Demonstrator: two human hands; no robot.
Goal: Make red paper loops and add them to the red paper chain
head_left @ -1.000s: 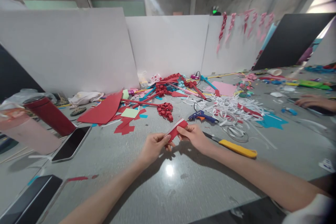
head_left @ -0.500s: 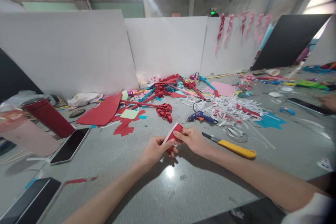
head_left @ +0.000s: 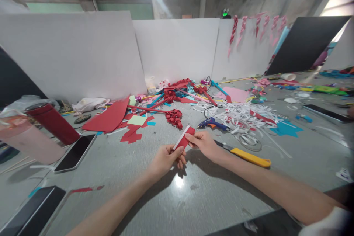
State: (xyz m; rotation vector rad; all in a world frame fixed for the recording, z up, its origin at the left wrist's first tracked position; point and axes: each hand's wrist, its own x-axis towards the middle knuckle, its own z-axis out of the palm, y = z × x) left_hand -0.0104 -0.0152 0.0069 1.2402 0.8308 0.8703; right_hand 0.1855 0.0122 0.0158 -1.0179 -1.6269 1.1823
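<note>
Between my two hands is a small red paper strip (head_left: 183, 139) with a white band along its left edge, held tilted above the grey table. My left hand (head_left: 167, 159) pinches its lower end between thumb and fingers. At the upper right part, my right hand (head_left: 204, 143) grips the strip with thumb and forefinger. A yellow utility knife (head_left: 250, 157) lies just beyond my right forearm, its blade partly behind the hand. Farther back rests a blue glue gun (head_left: 214, 123). A stick with curled red paper loops (head_left: 174, 118) lies ahead of my hands.
Red paper sheets (head_left: 108, 117) and a dark phone (head_left: 75, 153) lie to the left, beside a red flask (head_left: 54, 123) and a pink bottle (head_left: 33, 142). White paper strips (head_left: 246, 112) are heaped at the back right. White boards (head_left: 177, 49) stand behind.
My right hand has shifted slightly along the red paper strip, and more of its red face shows. Another person's hand at the far right has mostly moved out of view.
</note>
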